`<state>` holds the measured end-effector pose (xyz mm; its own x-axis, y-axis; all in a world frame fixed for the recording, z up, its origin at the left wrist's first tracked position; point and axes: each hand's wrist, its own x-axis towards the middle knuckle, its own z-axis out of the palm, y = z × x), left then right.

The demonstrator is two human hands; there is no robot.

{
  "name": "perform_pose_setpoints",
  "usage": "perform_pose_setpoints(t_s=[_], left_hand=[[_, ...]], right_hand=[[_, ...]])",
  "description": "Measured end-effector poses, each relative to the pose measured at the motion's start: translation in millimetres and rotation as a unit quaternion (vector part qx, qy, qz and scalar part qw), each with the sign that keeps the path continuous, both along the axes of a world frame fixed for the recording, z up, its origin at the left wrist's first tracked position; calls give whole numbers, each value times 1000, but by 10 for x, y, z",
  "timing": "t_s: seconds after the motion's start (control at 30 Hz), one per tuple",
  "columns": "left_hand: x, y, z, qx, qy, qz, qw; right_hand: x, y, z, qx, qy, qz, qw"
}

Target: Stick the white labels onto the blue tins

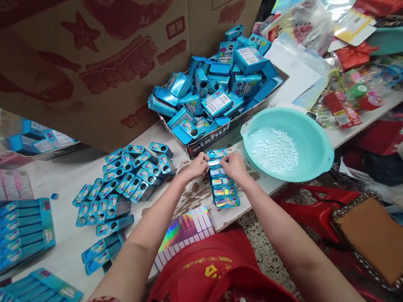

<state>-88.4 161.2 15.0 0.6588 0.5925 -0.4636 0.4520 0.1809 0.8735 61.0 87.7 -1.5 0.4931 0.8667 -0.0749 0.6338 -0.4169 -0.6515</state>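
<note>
Head view: left hand (198, 165) and right hand (235, 167) are apparently laying a strip (215, 162) onto the box row (224, 192), each grip's closure being unclear, likely calling for even pressing.

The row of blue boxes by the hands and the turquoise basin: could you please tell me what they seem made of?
The blue boxes: glossy printed card or thin tin; highlights show on them, but which is unclear.
The turquoise basin: most likely plastic, smooth with a soft sheen, judging by its even colour.
</note>
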Motion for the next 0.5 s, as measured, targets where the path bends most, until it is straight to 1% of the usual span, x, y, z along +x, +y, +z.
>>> perform_pose_setpoints(t_s=[0.07,0.13,0.2,0.23,0.3,0.4,0.5], left_hand=[[13,4,-52,-39,-8,14,999],[20,7,-89,-73,-9,30,997],[31,8,-114,-85,2,37,996],[40,5,-127,-80,11,36,996],[62,-20,-163,-46,40,29,998],[84,-121,-256,30,109,24,993],[12,-244,-353,73,143,32,987]], right_hand=[[5,28,-68,10,4,-19,1000],[26,39,-133,28,41,-68,996],[55,41,-185,34,97,-115,988],[65,41,-203,30,121,-126,984],[69,39,-221,21,145,-127,981],[39,35,-214,33,143,-121,982],[17,12,-169,53,126,-120,983]])
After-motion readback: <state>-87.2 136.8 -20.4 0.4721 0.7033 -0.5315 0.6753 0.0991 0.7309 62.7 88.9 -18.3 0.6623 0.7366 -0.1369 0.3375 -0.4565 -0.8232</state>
